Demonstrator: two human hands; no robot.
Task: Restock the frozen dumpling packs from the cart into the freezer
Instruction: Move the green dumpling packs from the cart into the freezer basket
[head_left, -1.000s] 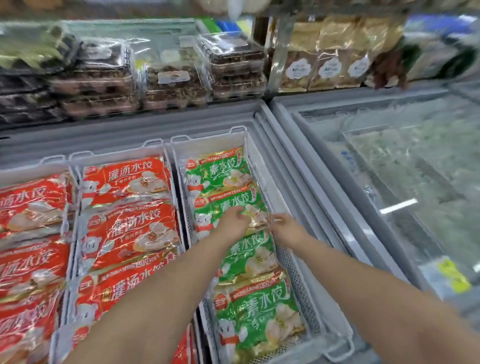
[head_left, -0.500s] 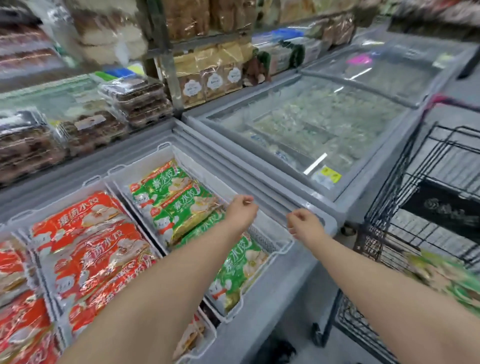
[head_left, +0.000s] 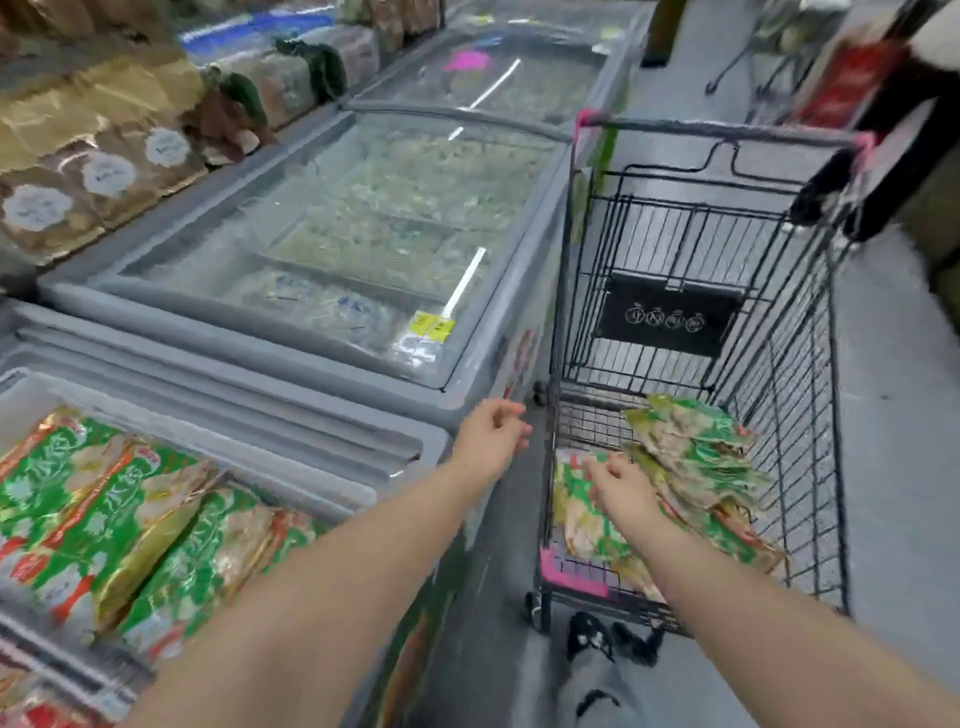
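Green dumpling packs (head_left: 130, 525) lie in the open freezer (head_left: 291, 415) at near left. The left hand (head_left: 491, 434) hovers empty, fingers loosely curled. The right hand (head_left: 621, 491), fingers spread, reaches over more packs (head_left: 696, 457) inside the cart (head_left: 675, 249), farther right

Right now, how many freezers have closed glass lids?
2: the near glass-lidded grey chest freezer beside the black wire cart, and a second behind it. More may lie beyond view.
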